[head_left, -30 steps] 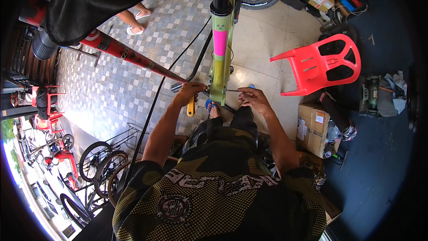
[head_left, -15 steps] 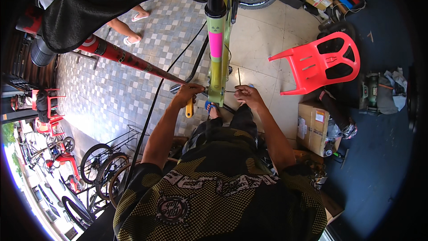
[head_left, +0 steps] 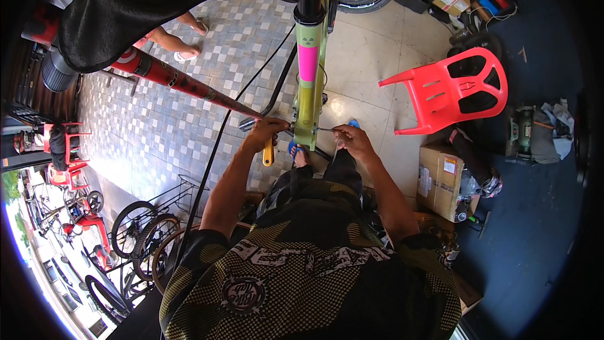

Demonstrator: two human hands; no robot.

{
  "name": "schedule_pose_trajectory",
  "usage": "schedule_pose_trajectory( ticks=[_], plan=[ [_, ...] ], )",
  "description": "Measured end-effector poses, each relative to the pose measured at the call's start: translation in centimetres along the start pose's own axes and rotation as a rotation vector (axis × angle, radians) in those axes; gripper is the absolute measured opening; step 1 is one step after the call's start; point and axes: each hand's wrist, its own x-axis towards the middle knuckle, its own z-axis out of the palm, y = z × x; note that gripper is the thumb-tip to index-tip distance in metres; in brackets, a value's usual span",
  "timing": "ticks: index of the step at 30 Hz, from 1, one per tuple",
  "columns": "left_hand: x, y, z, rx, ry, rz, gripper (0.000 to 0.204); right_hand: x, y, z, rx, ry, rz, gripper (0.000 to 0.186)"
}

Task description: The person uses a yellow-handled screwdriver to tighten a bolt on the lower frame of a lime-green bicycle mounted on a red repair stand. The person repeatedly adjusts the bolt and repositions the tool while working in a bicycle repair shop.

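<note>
A bicycle frame [head_left: 307, 97], yellow-green with a pink band, hangs upright in front of me. At its lower end, my left hand [head_left: 264, 133] is closed on a yellow-handled tool [head_left: 268, 153], whose handle sticks out below the fingers; its tip is hidden beside the frame. On the frame's right side, my right hand [head_left: 352, 141] pinches an L-shaped hex key [head_left: 325, 130]. One arm of the key runs level to the side of the frame; the rest is mostly hidden at my fingers.
A red stand arm [head_left: 189, 87] slants in from the left, with a dark cloth [head_left: 145, 3] over its upper end. A red plastic chair [head_left: 450, 91] and a cardboard box [head_left: 440, 179] lie to the right. Bicycles [head_left: 141, 233] stand lower left. Another person's legs [head_left: 171, 41] show upper left.
The hex key's long arm, which pointed up above my right hand, no longer stands there; the key has turned. My left hand has stayed put. The other person's feet shifted slightly.
</note>
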Motion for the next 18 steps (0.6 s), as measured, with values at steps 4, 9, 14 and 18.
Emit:
schedule_pose_trajectory(
  ticks=[4,9,14,18],
  plan=[
    [-0.3,0.1,0.0,-0.015,0.004,-0.014,0.028,-0.3,-1.1,-0.1,0.247,0.040,0.300,0.031],
    [-0.3,0.2,0.1,0.002,0.004,-0.015,0.027,0.0,-0.9,0.2,0.435,0.062,0.344,0.030],
    [-0.3,0.3,0.1,0.004,0.001,-0.019,0.029,-0.9,-0.7,0.6,0.087,0.043,0.016,0.022],
    [-0.4,0.1,0.0,-0.012,0.002,-0.030,0.030,-2.4,-1.2,0.7,-0.205,0.041,-0.257,0.025]
  ],
)
